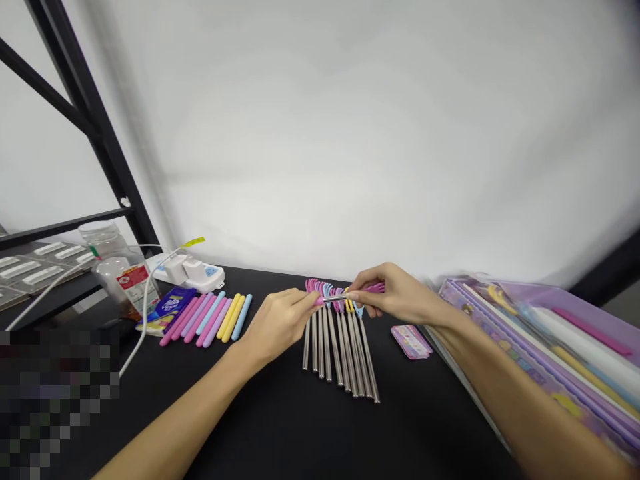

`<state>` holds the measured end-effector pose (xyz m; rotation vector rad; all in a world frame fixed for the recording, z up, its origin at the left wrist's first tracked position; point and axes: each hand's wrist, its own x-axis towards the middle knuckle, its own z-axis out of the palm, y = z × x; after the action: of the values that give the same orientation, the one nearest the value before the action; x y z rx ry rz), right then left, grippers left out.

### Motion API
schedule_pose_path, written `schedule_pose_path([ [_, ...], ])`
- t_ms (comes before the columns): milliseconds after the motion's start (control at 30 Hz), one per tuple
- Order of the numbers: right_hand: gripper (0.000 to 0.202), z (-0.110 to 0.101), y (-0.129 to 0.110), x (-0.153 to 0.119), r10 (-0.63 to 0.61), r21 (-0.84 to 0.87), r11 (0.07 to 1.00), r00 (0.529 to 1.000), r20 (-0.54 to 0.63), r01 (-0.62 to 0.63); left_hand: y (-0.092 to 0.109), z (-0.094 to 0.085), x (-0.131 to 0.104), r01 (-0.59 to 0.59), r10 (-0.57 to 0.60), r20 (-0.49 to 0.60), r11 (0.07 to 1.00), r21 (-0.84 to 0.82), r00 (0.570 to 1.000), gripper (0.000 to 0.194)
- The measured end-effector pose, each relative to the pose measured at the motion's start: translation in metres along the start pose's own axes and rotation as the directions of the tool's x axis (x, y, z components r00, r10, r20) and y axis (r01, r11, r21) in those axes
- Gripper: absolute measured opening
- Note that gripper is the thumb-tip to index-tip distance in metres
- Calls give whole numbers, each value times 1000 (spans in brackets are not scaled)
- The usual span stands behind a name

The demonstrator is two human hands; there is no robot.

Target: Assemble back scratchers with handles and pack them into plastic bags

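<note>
My left hand (283, 320) is closed round a pink handle (319, 301), mostly hidden in its fingers. My right hand (387, 293) pinches a thin metal rod (336, 299) with a magenta claw-like head (375, 288), apparently a back scratcher. The rod's end meets the pink handle between the hands; whether it sits inside cannot be made out. Below lie several metal rods (345, 353) side by side, with pink, blue, purple and yellow heads at their far ends. Left of my left hand, several loose handles (215, 320) in pink, purple, blue and yellow form a row.
A small stack of printed cards (411, 341) lies right of the rods. Further right stands a purple printed box (530, 353) holding long coloured items. At left are a clear plastic jar (120, 267), a purple packet (173, 303), a white power strip (193, 272) and a loose white cable (147, 300).
</note>
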<state>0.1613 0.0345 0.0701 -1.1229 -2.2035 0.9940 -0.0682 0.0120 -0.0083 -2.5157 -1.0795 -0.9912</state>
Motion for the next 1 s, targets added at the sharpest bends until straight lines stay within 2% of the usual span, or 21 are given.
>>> schedule_pose_path([
  [133,24,5,5,2,84,163,983,996,3,-83,5,4,2,-65,84,-85,977,202,993,24],
  [233,24,9,16,3,181,300,937,983,14,-177,6,6,4,-132,165,-87,944,302,983,20],
  [400,26,16,34,7,208,474,852,975,80,-221,1,10,3,-195,240,-85,914,356,967,15],
  [500,28,16,33,8,230,529,811,968,101,-248,1,13,3,-242,316,-137,888,391,939,17],
  [567,27,15,28,7,260,508,817,961,98,-273,5,14,6,-248,331,-161,886,393,930,18],
  [700,26,5,20,4,209,358,907,975,72,-221,7,11,14,-225,286,-115,898,379,951,18],
  [833,30,-19,23,-4,173,227,959,985,0,-168,-14,-5,14,-200,225,-29,913,355,974,15],
  [933,33,-33,27,-8,210,225,957,972,-105,-182,-23,-15,13,-67,88,-42,933,355,995,14],
  [1000,34,-33,27,-7,208,252,952,972,-113,-174,-17,-15,15,8,12,-51,928,372,999,12],
])
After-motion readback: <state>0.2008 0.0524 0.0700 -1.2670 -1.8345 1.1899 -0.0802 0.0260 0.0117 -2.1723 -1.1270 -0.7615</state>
